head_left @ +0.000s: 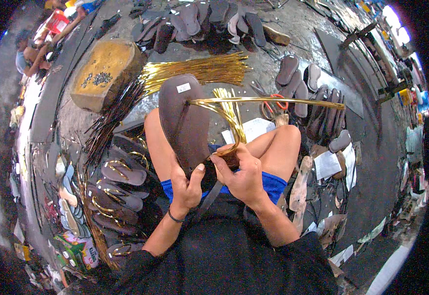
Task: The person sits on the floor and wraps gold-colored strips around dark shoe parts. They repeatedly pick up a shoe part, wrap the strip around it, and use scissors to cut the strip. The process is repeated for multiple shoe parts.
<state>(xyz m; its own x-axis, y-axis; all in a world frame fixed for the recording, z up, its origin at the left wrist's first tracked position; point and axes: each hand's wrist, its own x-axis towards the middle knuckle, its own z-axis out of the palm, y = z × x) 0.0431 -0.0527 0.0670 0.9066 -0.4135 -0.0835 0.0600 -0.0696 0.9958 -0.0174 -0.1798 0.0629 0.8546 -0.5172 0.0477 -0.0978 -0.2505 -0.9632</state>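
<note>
A dark brown sandal sole (184, 123) with a small white label near its toe stands tilted over my lap. My left hand (186, 187) grips its heel end, thumb on the top face. Gold straps (234, 117) come out of a hole near the toe; one strand runs far to the right, another curves down. My right hand (241, 172) pinches this curving gold strap beside the sole's edge, close to the left thumb. What lies under the right fingers is partly hidden.
A wooden block (101, 73) with small dark pieces stands at the left, by a bundle of gold strips (195, 71). Orange-handled scissors (274, 104) lie ahead. Strapped sandals (121, 172) pile at my left; soles (322, 113) lie at the right. Another person (30, 54) sits far left.
</note>
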